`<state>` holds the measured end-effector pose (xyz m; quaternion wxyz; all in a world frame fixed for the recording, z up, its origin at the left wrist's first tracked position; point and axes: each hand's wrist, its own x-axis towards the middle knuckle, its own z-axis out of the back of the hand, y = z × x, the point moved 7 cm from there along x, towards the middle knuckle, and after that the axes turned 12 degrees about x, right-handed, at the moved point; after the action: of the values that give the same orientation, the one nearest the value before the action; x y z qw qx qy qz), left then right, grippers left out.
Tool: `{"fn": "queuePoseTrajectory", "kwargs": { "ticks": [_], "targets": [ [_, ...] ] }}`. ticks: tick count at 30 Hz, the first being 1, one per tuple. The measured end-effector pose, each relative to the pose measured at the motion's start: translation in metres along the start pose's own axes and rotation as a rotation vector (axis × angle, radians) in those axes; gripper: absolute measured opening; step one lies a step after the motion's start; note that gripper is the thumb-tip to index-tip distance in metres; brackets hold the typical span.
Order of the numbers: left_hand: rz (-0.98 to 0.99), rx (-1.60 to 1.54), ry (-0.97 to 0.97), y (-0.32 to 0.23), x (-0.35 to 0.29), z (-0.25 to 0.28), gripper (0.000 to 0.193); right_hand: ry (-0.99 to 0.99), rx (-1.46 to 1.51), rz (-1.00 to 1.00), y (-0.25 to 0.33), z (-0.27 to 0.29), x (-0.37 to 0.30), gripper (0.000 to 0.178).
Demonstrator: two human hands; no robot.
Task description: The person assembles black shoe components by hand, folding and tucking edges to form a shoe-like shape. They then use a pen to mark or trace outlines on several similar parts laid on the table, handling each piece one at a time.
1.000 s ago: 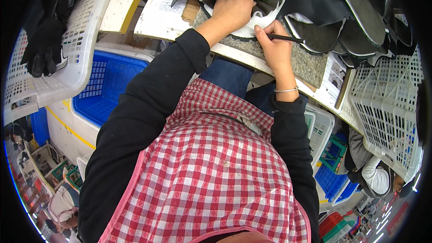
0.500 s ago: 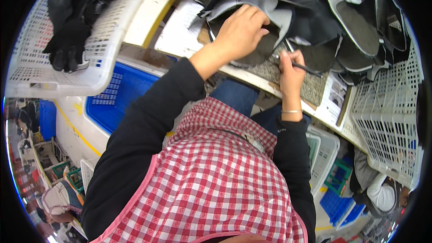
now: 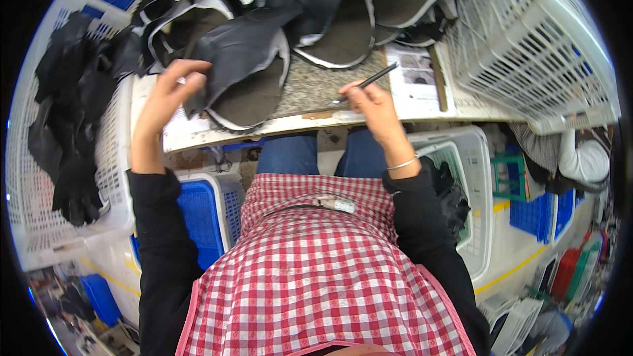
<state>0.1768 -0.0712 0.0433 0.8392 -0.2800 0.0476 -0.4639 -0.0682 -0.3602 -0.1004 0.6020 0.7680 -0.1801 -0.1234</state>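
A black shoe upper with a grey sole-shaped lining and white edging (image 3: 254, 92) lies at the bench's front edge. My left hand (image 3: 165, 95) is at its left side, fingers bent and apart, the fingertips against or just over the black material; exact contact is unclear. My right hand (image 3: 374, 109) is closed round a slim black-handled tool (image 3: 379, 74), its silvery tip pointing left, low over the speckled grey board (image 3: 306, 86). The tip's kind is too small to make out.
More black-and-white shoe uppers (image 3: 336, 33) are heaped along the back of the bench. White perforated crates stand at the left (image 3: 122, 158) and right (image 3: 527, 39). A printed sheet (image 3: 415, 66) lies right of the board. Below are a blue bin (image 3: 201, 217) and a white bin (image 3: 484, 204).
My view has turned, shifting the whole bench. My left hand has come out from over the upper's opening to its left side. My right hand, still holding the tool, is now apart from the upper.
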Motion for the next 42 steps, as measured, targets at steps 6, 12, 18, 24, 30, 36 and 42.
{"fn": "queuePoseTrajectory", "kwargs": {
  "ticks": [6,12,18,24,30,36,42],
  "targets": [
    [0.209,0.109,-0.179,0.088,0.075,0.004,0.047,-0.196,-0.601,-0.08,0.037,0.126,-0.041,0.038],
    [0.472,0.076,0.041,0.104,0.122,-0.05,0.056,-0.249,-0.952,-0.107,0.037,0.138,0.002,0.037],
    [0.359,0.051,0.078,0.023,0.079,-0.019,0.035,-0.352,-0.78,0.166,0.018,0.136,0.067,0.037],
    [-0.041,-0.159,-0.225,-0.12,0.0,0.052,0.018,-0.269,-0.367,0.277,0.038,0.113,0.022,0.03],
    [-0.413,0.779,-0.229,-0.213,-0.009,-0.01,0.029,0.379,0.072,0.128,0.051,-0.014,-0.028,0.043],
    [0.078,0.299,-0.289,-0.17,-0.047,-0.111,0.039,0.321,0.236,0.003,0.03,-0.049,-0.056,0.047],
    [-0.157,0.244,-0.394,-0.188,-0.069,-0.101,0.033,0.416,0.638,-0.094,0.03,-0.041,-0.071,0.054]
  ]
}}
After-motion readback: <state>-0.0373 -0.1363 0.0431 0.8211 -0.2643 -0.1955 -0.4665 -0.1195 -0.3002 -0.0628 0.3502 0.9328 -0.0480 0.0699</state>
